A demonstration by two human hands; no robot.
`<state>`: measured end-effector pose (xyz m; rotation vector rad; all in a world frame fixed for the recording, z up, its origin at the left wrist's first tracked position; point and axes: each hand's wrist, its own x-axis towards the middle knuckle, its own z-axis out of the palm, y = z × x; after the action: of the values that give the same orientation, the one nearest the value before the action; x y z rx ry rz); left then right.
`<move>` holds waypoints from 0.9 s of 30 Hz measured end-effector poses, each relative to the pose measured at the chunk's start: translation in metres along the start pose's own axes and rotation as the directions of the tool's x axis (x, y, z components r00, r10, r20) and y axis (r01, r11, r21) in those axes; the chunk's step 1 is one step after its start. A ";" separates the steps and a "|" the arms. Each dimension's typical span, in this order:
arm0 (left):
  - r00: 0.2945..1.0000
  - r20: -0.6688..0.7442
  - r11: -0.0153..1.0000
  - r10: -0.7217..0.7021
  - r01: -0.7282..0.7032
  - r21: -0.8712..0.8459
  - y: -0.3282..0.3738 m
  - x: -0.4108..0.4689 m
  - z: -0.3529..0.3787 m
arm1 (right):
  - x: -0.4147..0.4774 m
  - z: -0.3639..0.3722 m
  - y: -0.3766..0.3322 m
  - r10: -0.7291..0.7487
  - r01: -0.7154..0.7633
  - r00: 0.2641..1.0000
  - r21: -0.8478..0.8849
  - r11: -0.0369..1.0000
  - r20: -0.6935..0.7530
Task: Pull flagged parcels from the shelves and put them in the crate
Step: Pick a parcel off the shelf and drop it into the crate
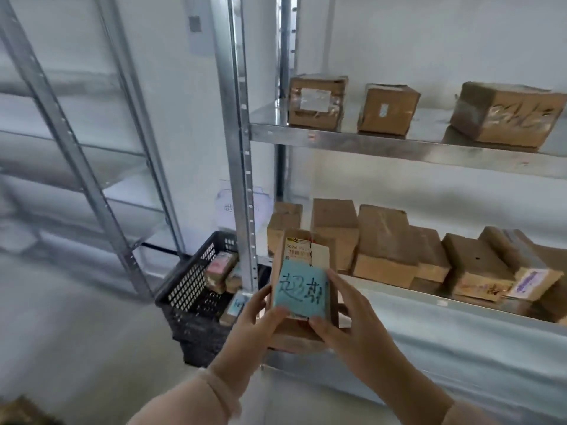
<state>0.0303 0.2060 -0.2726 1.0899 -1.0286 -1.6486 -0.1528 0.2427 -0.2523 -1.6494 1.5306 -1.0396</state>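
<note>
Fingers (333, 279) grip flagged parcel (302, 289); crate (190, 289) holds parcels (221, 269).

head view looks forward and down, close on shelving (399, 142), crate (196, 289) left.

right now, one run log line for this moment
step: carry | both hands left hand, right hand hold flagged parcel | black crate lower left, holds parcels

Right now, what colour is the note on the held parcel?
Light blue note with dark handwriting, head view.
</note>
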 end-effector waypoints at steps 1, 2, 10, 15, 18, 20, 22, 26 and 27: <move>0.999 -0.045 1.000 -0.013 0.013 -0.004 -0.004 0.001 -0.015 | 0.006 0.013 0.000 0.009 -0.009 0.999 0.002 1.000 0.040; 0.996 -0.082 1.000 -0.025 0.025 -0.008 -0.007 0.004 -0.031 | 0.014 0.026 0.000 0.019 -0.019 0.997 0.000 1.000 0.078; 0.962 -0.253 0.993 -0.106 0.116 0.025 -0.019 0.057 -0.141 | 0.103 0.115 0.017 0.060 -0.042 0.959 -0.070 0.997 0.278; 0.939 -0.318 0.987 -0.134 0.154 0.039 -0.013 0.100 -0.203 | 0.161 0.159 0.018 0.113 -0.091 0.906 -0.072 0.993 0.409; 0.930 -0.329 0.982 -0.164 0.187 0.039 -0.017 0.129 -0.239 | 0.197 0.180 0.021 0.130 -0.094 0.882 -0.101 0.990 0.454; 0.923 -0.342 0.980 -0.179 0.199 0.022 -0.025 0.150 -0.263 | 0.218 0.196 0.026 0.140 -0.087 0.879 -0.135 0.987 0.455; 0.915 -0.347 0.975 -0.208 0.223 0.002 -0.036 0.176 -0.289 | 0.238 0.217 0.035 0.173 -0.109 0.878 -0.165 0.980 0.446; 0.916 -0.278 0.956 -0.291 0.292 -0.038 -0.055 0.241 -0.338 | 0.275 0.260 0.058 0.288 -0.200 0.855 -0.238 0.951 0.432; 0.915 -0.261 0.950 -0.309 0.312 -0.032 -0.062 0.260 -0.350 | 0.286 0.271 0.065 0.307 -0.216 0.854 -0.251 0.944 0.420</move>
<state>0.2902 -0.0816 -0.4823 1.4956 -0.7170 -1.6847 0.0551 -0.0623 -0.4032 -1.6072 1.5100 -0.3268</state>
